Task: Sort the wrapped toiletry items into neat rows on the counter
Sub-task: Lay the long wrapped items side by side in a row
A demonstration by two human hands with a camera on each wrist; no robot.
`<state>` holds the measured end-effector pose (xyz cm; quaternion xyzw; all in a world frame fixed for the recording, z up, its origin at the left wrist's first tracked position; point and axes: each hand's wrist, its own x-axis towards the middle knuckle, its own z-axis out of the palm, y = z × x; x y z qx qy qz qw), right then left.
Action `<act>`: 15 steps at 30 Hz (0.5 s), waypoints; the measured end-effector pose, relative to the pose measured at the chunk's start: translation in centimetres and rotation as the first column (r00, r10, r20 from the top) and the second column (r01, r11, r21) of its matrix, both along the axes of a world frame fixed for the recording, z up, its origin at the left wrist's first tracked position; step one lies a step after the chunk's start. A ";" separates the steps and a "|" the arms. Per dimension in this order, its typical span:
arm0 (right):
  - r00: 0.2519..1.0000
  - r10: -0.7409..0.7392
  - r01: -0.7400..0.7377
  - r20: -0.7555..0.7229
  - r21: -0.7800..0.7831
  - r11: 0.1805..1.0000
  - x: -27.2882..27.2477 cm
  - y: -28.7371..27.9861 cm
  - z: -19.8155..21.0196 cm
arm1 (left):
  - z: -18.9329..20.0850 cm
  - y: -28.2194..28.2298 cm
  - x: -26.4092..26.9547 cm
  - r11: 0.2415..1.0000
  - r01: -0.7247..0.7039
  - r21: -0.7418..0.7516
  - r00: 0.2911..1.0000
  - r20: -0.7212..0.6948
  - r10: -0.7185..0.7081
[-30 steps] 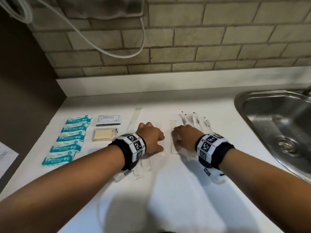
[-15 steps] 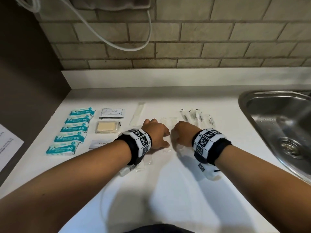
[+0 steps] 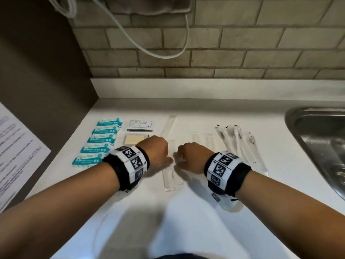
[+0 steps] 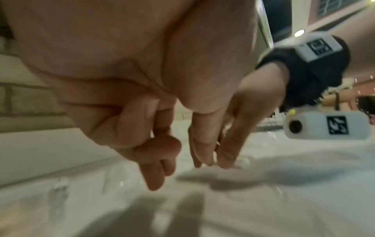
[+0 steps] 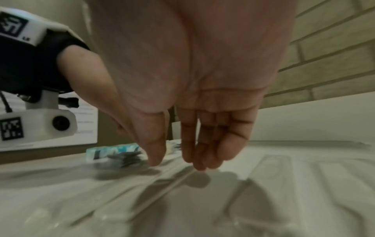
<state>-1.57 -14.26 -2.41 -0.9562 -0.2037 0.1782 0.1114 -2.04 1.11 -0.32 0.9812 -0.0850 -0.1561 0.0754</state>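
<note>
your left hand (image 3: 157,153) and right hand (image 3: 194,157) sit side by side over the middle of the white counter (image 3: 186,212), knuckles up, thumbs nearly meeting. between them lies a clear wrapped sachet (image 3: 169,179), long axis running away from you toward the backsplash, near end poking out below the thumbs. a second long clear wrapper (image 3: 170,125) lies beyond the left hand, same heading, tilted slightly right at the far end.

left wrist view: left fingers (image 4: 154,176) point down at the counter, two outer ones curled in, thumb and index straight-ish, tips near the film. blurred, so can't tell if anything is pinched. right wrist view: right fingers (image 5: 201,144) hang straight and relaxed, tips just at the wrappers, nothing gripped.

far left: five teal packets (image 3: 99,144) stacked in one column, each with long axis left-right. beside them a white printed sachet (image 3: 140,124) and a pale yellow square bar (image 3: 132,140) behind your left wrist. right of your hands: a clear flat wrapper (image 3: 203,140), then a fan of thin wrapped sticks (image 3: 237,143), dark ends pointing at the wall. steel sink (image 3: 317,139) at far right.
</note>
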 end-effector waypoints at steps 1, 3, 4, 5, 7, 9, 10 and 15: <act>1.000 -0.029 0.029 0.000 -0.037 0.999 -0.2 0.6 -0.2 | -0.6 -0.1 -0.5 0.999 -0.013 0.033 1.000 -0.005 0.014; 0.995 -0.096 0.096 0.007 -0.060 0.994 -0.6 1.4 -0.6 | -1.6 -0.4 -1.3 0.998 -0.026 0.052 1.000 -0.009 0.026; 0.992 -0.128 0.128 0.002 -0.051 0.990 -0.7 1.7 -0.7 | -1.8 -0.6 -1.5 0.998 -0.029 0.051 1.000 -0.005 0.029; 0.988 -0.151 0.150 -0.014 -0.045 0.988 -0.7 1.9 -0.7 | -2.0 -0.9 -1.4 0.998 -0.037 0.043 0.999 0.004 0.037; 0.983 -0.175 0.172 -0.059 -0.055 0.984 -0.5 2.0 -0.3 | -2.0 -1.3 -1.2 0.998 -0.070 0.003 0.998 0.010 0.070; 0.971 -0.220 0.214 -0.094 -0.065 0.975 -0.4 1.9 0.3 | -1.9 -1.6 -0.9 0.992 -0.115 -0.053 0.993 0.012 0.116; 0.962 -0.249 0.244 -0.110 -0.063 0.968 -0.4 2.0 0.4 | -1.8 -1.7 -0.9 0.988 -0.138 -0.071 0.990 0.011 0.139; 0.909 -0.384 0.392 -0.165 0.017 0.920 -0.4 2.5 0.3 | -2.4 -2.1 -0.6 0.933 -0.297 -0.204 0.955 -0.056 0.291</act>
